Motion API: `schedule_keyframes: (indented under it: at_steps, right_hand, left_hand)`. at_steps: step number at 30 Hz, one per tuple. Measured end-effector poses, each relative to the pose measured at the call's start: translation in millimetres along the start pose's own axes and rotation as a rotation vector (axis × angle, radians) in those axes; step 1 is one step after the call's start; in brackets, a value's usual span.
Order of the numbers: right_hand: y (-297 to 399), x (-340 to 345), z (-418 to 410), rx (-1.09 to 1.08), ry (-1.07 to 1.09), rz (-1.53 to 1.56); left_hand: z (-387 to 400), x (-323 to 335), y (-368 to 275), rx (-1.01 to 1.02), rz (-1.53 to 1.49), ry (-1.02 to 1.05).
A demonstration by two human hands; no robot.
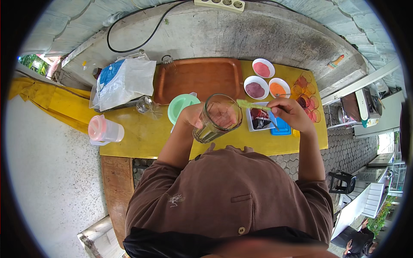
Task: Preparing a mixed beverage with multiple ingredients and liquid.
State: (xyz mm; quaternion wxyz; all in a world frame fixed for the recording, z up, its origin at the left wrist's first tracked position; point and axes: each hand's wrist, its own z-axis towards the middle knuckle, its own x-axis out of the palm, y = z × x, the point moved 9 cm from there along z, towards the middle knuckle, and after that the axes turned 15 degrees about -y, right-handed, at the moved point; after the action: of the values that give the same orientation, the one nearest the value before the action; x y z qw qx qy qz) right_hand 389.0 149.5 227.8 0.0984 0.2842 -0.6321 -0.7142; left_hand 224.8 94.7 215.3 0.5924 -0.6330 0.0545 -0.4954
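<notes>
My left hand [193,116] grips a large clear drinking glass [209,132] from behind; the glass is tilted with its mouth towards me and looks empty. Pinched in my right hand [288,113] is a slim tool with a light green end [251,104], perhaps a small brush, its tip at the glass's rim. Below that hand stands a white plastic container [253,124] with dark red and black packets [260,119] in it. A blue lid [281,126] lies beside the container. Behind my left hand is a pitcher with a green lid [182,104].
White bowls of pink powder [262,69], purple powder [255,90] and orange powder [280,86] stand at the back right. Several coloured glasses [313,102] crowd the right edge. A brown tray [200,75], a pink-lidded pitcher [106,129] and a white sack [129,80] are leftward.
</notes>
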Motion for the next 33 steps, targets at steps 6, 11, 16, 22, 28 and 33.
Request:
schedule_keyframes:
  at_steps: [6,11,16,22,28,33]
  right_hand:
    - [3.5,4.9,5.7,-0.007,-0.038,-0.065]
    - [4.2,2.4,-4.5,0.017,0.066,0.113]
    - [18.4,2.2,8.7,-0.028,-0.031,-0.145]
    - [26.8,-0.6,-3.0,-0.08,0.131,-0.116]
    - [74.8,-7.9,1.5,-0.24,-0.091,-0.493]
    - [109.3,6.0,-10.3,-0.412,-0.057,-0.768]
  left_hand:
    - [0.5,-4.7,6.9,0.038,-0.031,0.064]
    - [1.1,-0.9,4.3,-0.006,-0.04,0.054]
    - [1.6,-3.3,15.6,-0.036,-0.007,0.121]
    - [-1.6,2.4,10.1,-0.127,-0.075,-0.021]
    - [-9.0,-10.1,23.1,-0.201,0.03,0.154]
    - [-10.7,-23.2,13.6,-0.248,0.18,0.031]
